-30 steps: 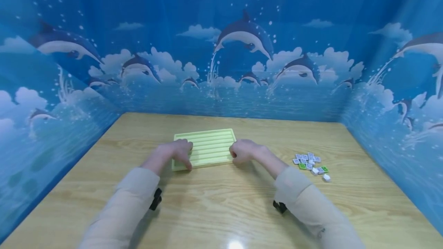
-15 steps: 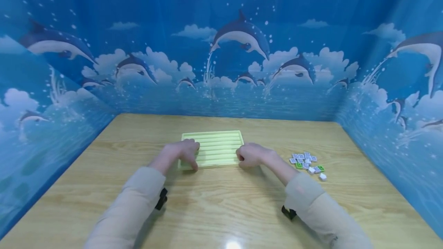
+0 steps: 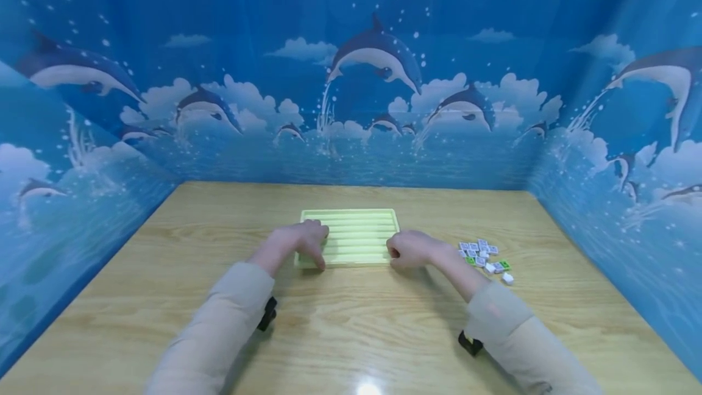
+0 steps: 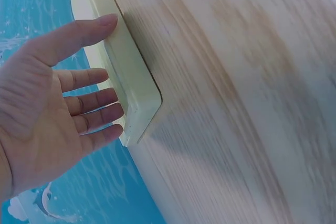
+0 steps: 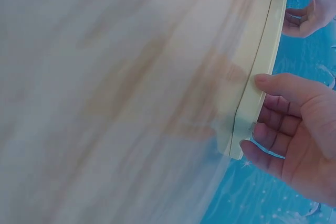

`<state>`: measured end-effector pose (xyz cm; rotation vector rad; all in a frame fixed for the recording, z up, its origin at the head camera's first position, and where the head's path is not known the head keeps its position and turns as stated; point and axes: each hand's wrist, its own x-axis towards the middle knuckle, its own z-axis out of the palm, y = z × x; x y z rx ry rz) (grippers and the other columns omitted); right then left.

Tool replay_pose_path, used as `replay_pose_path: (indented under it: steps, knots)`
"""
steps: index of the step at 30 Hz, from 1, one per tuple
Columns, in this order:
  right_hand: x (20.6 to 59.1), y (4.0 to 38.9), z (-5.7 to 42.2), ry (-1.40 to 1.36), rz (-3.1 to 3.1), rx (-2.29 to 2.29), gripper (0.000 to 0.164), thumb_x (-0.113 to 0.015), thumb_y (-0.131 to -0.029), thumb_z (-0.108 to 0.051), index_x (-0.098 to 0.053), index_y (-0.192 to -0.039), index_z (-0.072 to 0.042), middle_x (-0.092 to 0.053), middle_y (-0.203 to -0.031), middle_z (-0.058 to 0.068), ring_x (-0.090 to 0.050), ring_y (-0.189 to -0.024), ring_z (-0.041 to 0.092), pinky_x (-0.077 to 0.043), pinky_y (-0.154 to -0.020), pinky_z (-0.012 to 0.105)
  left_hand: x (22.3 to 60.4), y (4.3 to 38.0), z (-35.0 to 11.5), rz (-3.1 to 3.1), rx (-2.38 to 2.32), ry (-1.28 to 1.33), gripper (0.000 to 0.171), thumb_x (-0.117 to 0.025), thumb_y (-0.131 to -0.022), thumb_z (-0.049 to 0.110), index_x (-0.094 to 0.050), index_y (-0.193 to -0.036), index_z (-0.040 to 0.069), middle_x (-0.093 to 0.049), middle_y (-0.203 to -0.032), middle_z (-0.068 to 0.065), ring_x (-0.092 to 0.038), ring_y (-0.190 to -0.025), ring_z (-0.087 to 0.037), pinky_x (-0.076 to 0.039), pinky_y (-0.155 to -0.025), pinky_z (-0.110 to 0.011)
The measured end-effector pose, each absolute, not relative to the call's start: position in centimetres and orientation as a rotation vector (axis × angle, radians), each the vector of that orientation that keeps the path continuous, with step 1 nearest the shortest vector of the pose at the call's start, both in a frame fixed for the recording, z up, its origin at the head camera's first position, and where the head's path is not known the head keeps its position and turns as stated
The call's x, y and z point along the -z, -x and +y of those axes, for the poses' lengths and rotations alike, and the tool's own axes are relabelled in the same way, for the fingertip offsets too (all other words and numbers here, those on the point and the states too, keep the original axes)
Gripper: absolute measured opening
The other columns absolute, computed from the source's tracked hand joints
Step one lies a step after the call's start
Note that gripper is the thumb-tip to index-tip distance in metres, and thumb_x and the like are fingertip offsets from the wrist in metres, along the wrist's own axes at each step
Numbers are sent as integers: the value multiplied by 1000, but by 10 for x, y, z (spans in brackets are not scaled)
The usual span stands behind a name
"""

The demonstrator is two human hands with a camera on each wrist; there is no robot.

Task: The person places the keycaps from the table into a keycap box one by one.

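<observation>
Near the middle of the wooden table (image 3: 340,328), the pale green tray (image 3: 362,234) sits roughly square to the far edge, its long ridges running left to right. A hand grips it at each end: the left hand (image 3: 306,240) has its thumb on the near wall and its fingers bent loosely over the left end, while the right hand (image 3: 412,249) pinches the near right corner between thumb and curled fingertips. Whether the base rests fully on the wood under the right hand is hard to tell from that blurred wrist view.

As for progress, the tray looks well placed and straight, though neither hand has let go. The small tiles (image 3: 482,244) and white blocks (image 3: 507,278) lie in a loose cluster to the right, well apart from the tray; none shows in its visible channels, so that part seems untouched.
</observation>
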<state>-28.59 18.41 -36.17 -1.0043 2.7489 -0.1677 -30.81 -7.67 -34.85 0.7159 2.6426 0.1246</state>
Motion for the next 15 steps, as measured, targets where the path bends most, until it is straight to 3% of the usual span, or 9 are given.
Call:
replay_pose_path:
  steps: [7,15]
  knots:
    - [364,281,198,958,2758,226,20,-62,-77,-7,-48,-65,-16,-44,-60,-7,-38,-55,8,-32,-54,24,352,309,-64,2642,-132,-755,64,-80,-69,34,-51,-118,4,-50,-118,-13,-48,-107,-28,-44,-90,-41]
    - [359,280,211,867,2731,205,21,-63,-82,-11,-49,-67,-15,-43,-60,-6,-37,-55,9,-33,-55,24,350,311,-51,2640,-123,-809,68,-79,-70,35,-50,-123,4,-49,-119,-14,-47,-109,-29,-43,-90,-41]
